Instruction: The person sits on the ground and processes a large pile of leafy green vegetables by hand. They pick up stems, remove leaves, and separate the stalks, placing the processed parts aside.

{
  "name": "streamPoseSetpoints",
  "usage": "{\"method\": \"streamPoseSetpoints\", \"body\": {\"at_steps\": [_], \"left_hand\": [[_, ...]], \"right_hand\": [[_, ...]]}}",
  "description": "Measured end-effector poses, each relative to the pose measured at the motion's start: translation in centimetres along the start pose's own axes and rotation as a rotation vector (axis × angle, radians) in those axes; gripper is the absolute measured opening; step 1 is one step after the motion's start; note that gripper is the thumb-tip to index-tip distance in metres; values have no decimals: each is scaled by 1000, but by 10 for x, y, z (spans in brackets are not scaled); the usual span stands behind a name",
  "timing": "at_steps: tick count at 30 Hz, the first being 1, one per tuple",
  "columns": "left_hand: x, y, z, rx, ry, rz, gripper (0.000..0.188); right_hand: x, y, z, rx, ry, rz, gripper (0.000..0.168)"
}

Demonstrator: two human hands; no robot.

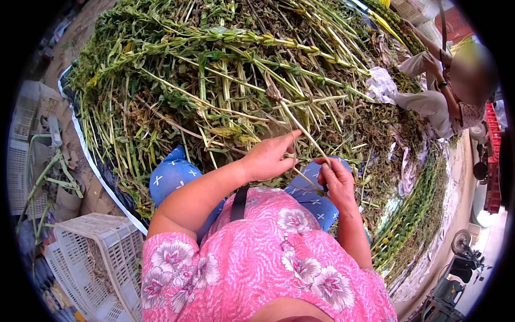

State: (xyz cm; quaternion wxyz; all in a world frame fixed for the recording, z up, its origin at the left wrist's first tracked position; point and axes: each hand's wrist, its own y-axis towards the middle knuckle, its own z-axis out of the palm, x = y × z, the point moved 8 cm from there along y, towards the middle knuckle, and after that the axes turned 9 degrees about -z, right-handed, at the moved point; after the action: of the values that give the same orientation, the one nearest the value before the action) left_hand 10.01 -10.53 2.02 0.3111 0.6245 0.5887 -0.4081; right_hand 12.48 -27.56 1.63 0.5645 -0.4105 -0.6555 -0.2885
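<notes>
My right hand (337, 181) is closed around the lower part of a pale, dry plant stalk (299, 122) that slants up and left over my knee. My left hand (273, 156) is beside that stalk, index finger stretched towards it and thumb apart; thin stem strands pass by its fingers, and whether it grips any of them cannot be told. In front of my knees spreads a large heap of cut green stalks (225, 80) with seed pods and leaves, many of them lying crosswise. A thinner stem (306, 177) runs between my hands near my lap.
Another person (432, 100) sits at the right edge of the heap. A white plastic crate (100, 229) lies at lower left, more crates (24, 173) beyond it. A sheet's white edge (86, 149) borders the heap. More podded stalks (410, 217) lie at right, and a parked vehicle (450, 281) stands beyond.
</notes>
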Motion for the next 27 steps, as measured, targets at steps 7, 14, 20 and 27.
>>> {"method": "streamPoseSetpoints", "body": {"at_steps": [7,14,20,27], "left_hand": [[13,-1,24,196,191,45,52],[50,10,4,41,-954,-535,70],[29,20,-21,106,-1220,-192,56],[8,18,2,335,-1144,-122,38]], "right_hand": [[27,-4,-41,-174,221,-84,25],[55,-35,-71,-194,96,-208,21],[54,-50,-85,-234,94,-176,22],[57,-45,-67,-50,-84,-67,20]]}}
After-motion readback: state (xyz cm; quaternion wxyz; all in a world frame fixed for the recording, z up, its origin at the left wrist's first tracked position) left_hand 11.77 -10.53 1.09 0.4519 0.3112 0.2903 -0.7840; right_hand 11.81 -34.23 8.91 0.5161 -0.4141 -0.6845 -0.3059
